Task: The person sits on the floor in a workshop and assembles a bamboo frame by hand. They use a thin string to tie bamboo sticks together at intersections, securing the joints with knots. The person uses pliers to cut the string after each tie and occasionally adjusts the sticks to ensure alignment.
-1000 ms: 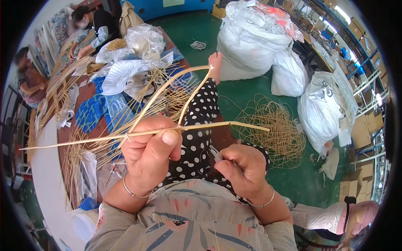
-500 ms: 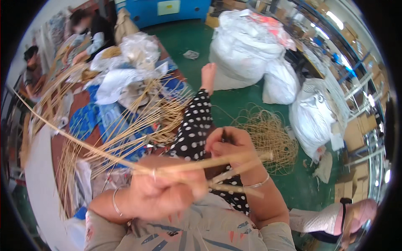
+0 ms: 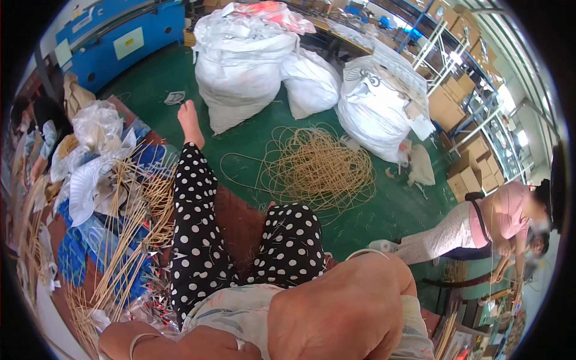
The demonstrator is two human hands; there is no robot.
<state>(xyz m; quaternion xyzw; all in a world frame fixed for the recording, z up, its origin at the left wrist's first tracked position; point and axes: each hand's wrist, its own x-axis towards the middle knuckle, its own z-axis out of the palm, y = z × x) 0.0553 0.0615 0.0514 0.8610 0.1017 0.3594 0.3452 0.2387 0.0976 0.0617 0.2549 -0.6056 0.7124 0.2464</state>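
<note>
My right hand (image 3: 336, 312) is large and close at the lower middle, its back toward me and a bangle at the wrist. Its fingers are hidden past the lower edge. Only part of my left hand (image 3: 210, 345) shows at the bottom, with a ring and a bangle; its fingertips are cut off too. Whatever either hand holds is out of sight. My legs in black polka-dot trousers (image 3: 198, 222) stretch out ahead of the hands. Left of them lies a spread of thin cane strips (image 3: 123, 240) over blue sheeting (image 3: 78, 252).
A loose tangle of cane (image 3: 324, 165) lies on the green floor (image 3: 240, 180). Beyond it stand bulging white sacks (image 3: 246, 72). A blue machine (image 3: 120, 42) is at the far left, and cartons (image 3: 468, 171) line the right. A person in pink (image 3: 504, 210) works at the right.
My view has swung to the right. Both hands have dropped to the lower edge, and the cane strips held between them have gone out of view.
</note>
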